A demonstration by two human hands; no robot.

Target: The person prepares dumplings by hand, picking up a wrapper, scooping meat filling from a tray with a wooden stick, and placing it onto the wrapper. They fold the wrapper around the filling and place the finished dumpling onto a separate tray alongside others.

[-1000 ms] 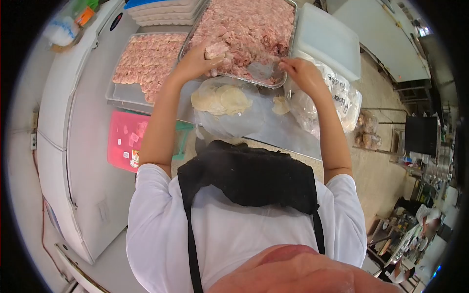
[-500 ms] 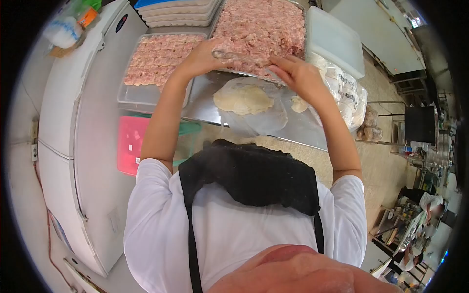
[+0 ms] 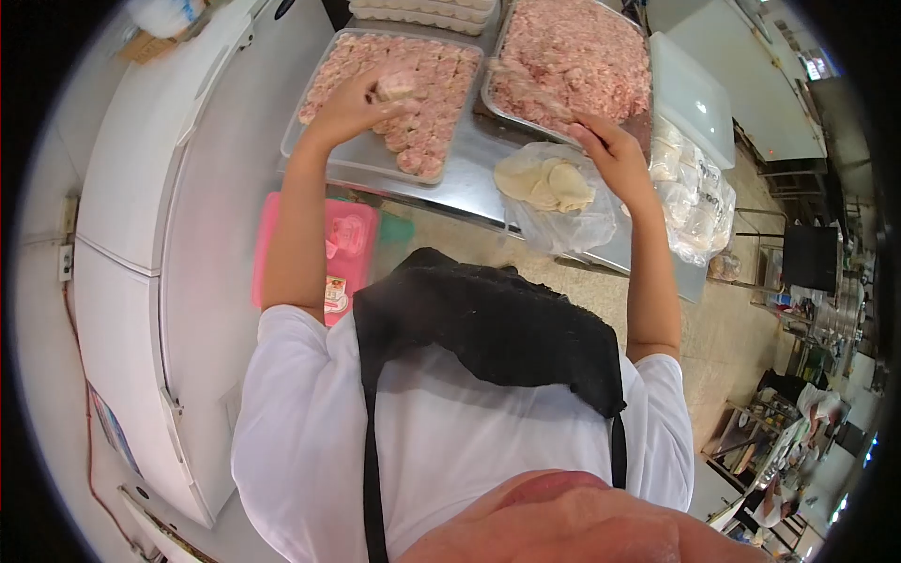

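Over the clear plastic tray (image 3: 352,164) of filled dumplings (image 3: 422,141), my left hand (image 3: 352,111) has its fingers curled round one meat-filled dumpling (image 3: 396,90). At the near edge of the big metal tray (image 3: 530,127) of ground meat (image 3: 572,61), my right hand (image 3: 612,155) grips a thin, flat stick-like spreader (image 3: 533,86). Motion smears the spreader, which lies across the meat. Below the meat tray, a stack of round pale wrappers (image 3: 554,183) rests on a clear plastic bag (image 3: 572,232).
Stacked trays (image 3: 422,13) stand at the back. To the right lie a translucent lid (image 3: 693,98) and bagged white packs (image 3: 690,188). A pink container (image 3: 352,230) is below the table (image 3: 460,199) at left, near a white freezer (image 3: 202,235). Other people are far right.
My left hand has moved left from the meat tray to above the dumpling tray, carrying a dumpling. My right hand stays by the meat with the spreader. The view has shifted left.
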